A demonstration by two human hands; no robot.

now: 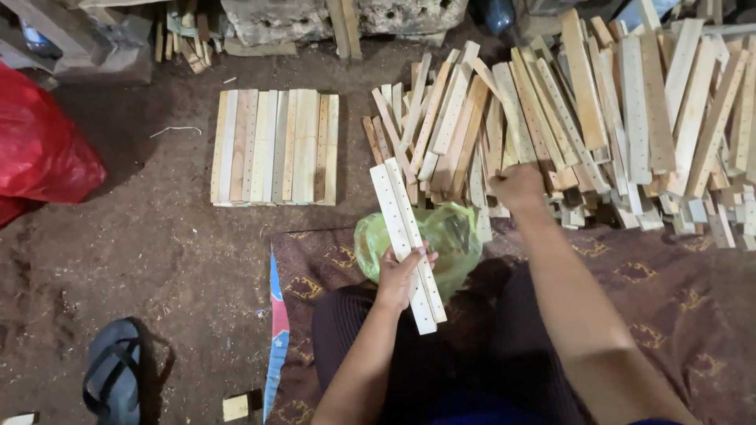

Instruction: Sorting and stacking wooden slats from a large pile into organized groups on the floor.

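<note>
My left hand (pixel 400 274) grips two pale wooden slats (pixel 402 220) with rows of small holes, held together and pointing away from me over my lap. My right hand (pixel 517 187) reaches forward and closes on a slat at the near edge of a big loose pile of wooden slats (pixel 598 118). To the left, a neat flat row of slats (pixel 274 146) lies side by side on the dirt floor. A green plastic bag (pixel 450 236) sits just beyond my knees, under the held slats.
A patterned brown cloth (pixel 677 291) covers the ground under me. A red plastic bag (pixel 39 149) lies at the far left. A grey sandal (pixel 114 379) and a small wood block (pixel 235 407) lie at the lower left. Stone blocks and scrap wood line the back.
</note>
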